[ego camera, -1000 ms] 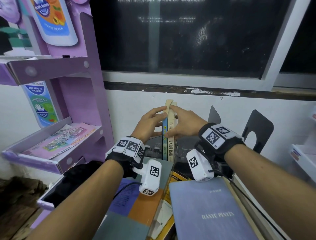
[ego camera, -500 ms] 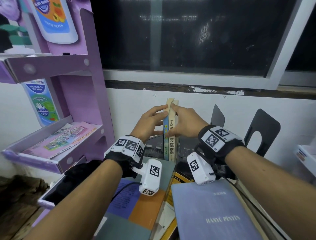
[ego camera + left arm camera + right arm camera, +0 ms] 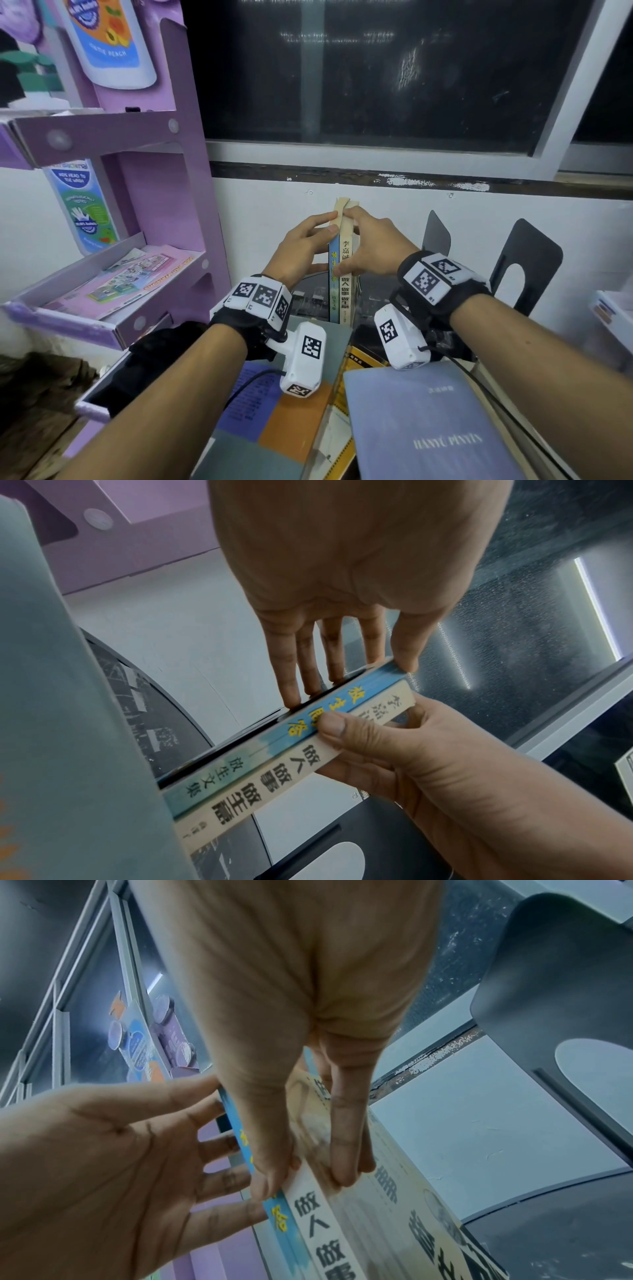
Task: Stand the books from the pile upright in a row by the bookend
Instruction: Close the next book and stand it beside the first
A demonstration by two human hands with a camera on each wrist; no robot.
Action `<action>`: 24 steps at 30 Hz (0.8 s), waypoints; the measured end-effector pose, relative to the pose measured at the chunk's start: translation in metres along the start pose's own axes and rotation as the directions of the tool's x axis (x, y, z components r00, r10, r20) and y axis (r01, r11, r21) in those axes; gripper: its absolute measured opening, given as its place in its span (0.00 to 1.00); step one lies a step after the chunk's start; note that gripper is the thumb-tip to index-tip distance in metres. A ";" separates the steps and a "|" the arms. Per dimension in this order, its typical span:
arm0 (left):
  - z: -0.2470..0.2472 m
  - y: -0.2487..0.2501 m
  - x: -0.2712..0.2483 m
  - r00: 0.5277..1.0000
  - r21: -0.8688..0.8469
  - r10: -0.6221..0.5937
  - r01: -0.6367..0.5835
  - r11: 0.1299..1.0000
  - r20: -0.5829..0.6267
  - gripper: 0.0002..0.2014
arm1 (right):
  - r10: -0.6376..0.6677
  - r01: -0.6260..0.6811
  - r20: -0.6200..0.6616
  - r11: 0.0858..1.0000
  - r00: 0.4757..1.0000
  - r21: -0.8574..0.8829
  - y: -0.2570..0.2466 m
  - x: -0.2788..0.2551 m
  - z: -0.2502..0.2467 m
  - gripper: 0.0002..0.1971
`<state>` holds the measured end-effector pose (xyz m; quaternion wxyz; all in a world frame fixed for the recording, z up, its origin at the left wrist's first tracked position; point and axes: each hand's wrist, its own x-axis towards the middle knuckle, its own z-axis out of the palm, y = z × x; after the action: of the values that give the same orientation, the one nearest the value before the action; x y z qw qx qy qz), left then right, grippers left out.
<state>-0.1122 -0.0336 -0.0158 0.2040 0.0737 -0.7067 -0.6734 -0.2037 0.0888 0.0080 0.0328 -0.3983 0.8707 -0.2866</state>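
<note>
Two books stand upright by the wall: a thin blue-spined book (image 3: 334, 294) (image 3: 240, 772) and, pressed against its right side, a cream-spined book (image 3: 345, 294) (image 3: 377, 1218). My left hand (image 3: 308, 243) (image 3: 342, 656) lies with straight fingers against the blue book's left side. My right hand (image 3: 370, 246) (image 3: 308, 1150) pinches the cream book, thumb on the spines and fingers on its right cover. Two black bookends (image 3: 527, 260) (image 3: 435, 233) stand to the right, apart from the books. The pile lies in front, topped by a grey-blue book (image 3: 428, 428).
A purple display rack (image 3: 191, 212) with leaflets stands close on the left. A flat book with purple, orange and grey patches (image 3: 274, 411) and a yellow one (image 3: 346, 394) lie beside the pile. White wall and dark window are behind; a white box (image 3: 613, 308) sits far right.
Both hands stay on the two upright books in the same hold. Only the head view has drifted slightly.
</note>
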 end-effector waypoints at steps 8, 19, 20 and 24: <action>-0.002 0.004 -0.003 1.000 0.027 -0.020 0.020 0.999 0.010 0.17 | 0.029 -0.029 0.006 1.000 1.000 -0.005 -0.004 0.000 0.004 0.55; -0.006 0.016 -0.017 0.994 0.128 -0.093 0.086 0.988 0.052 0.18 | 0.032 -0.027 0.094 0.998 0.995 -0.048 -0.013 -0.019 -0.007 0.51; -0.006 0.017 -0.019 0.994 0.155 -0.104 0.096 0.983 0.046 0.19 | 0.043 -0.037 0.102 0.998 0.994 -0.054 -0.015 -0.022 -0.009 0.51; -0.008 0.020 -0.032 0.992 0.226 -0.126 0.120 0.967 0.009 0.20 | 0.086 -0.081 0.096 0.995 0.992 -0.057 -0.024 -0.036 -0.016 0.49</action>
<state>-0.0770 -0.0275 -0.0021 0.1438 0.1320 -0.7749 -0.6012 -0.1681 0.1093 0.0275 0.0769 -0.3760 0.8913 -0.2416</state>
